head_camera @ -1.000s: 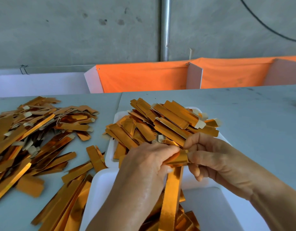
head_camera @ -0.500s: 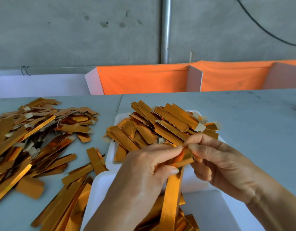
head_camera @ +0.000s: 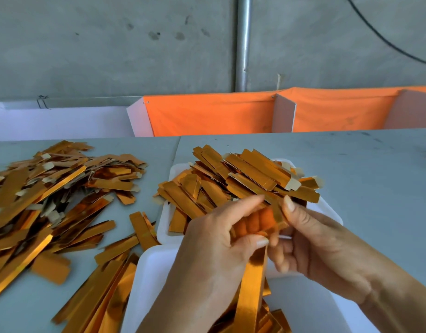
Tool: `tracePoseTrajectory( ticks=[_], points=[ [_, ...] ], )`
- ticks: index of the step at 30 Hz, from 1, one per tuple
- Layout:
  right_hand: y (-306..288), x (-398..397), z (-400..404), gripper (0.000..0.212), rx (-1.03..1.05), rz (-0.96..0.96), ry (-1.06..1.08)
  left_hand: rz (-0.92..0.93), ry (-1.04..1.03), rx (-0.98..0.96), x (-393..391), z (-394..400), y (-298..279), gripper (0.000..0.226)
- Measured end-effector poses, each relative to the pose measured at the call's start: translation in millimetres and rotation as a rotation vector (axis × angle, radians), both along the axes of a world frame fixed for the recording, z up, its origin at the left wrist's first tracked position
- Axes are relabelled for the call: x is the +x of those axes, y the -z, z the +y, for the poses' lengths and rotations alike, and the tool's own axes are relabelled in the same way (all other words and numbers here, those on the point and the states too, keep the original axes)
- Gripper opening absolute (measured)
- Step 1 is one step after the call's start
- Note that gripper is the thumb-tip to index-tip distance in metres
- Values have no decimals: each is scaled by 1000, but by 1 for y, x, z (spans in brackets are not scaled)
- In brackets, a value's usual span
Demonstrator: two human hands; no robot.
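Above the grey table (head_camera: pixel 363 176), open at right, left hand (head_camera: pixel 214 248) and right hand (head_camera: pixel 322 246) pinch one gold strip (head_camera: pixel 251 289) over the tray (head_camera: pixel 150 277)

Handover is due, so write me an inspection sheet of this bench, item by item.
Surface: grey table, with a seam between two tops.
Job's things: gold strip held over the near white tray, its lower end down among other strips there; far white tray heaped with shorter gold pieces.
Clutter: loose pile of gold strips spread over the table's left side.
Grippers: left hand and right hand both pinch the strip's upper end; that spot is blurred.
Cables: black cable runs across the wall at upper right, off the table.
Surroundings: concrete wall, metal pipe, orange cloth on white panels behind the table.
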State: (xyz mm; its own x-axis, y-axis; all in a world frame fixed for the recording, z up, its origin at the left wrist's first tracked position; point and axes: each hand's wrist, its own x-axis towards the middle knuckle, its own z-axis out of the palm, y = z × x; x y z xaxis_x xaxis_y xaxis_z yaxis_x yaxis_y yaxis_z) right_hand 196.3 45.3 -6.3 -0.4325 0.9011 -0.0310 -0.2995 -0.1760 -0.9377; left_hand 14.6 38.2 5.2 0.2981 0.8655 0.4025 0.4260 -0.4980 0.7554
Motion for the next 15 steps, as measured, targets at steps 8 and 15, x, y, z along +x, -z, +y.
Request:
tracePoseTrajectory(
  ticks=[8,15],
  points=[
    [-8,12,1,33,-172,41,-223,278,-26,133,9,-3,-3,72],
    [-2,-6,1,48,-31,-446,-44,-221,-69,-77,5,-1,0,59]
  ],
)
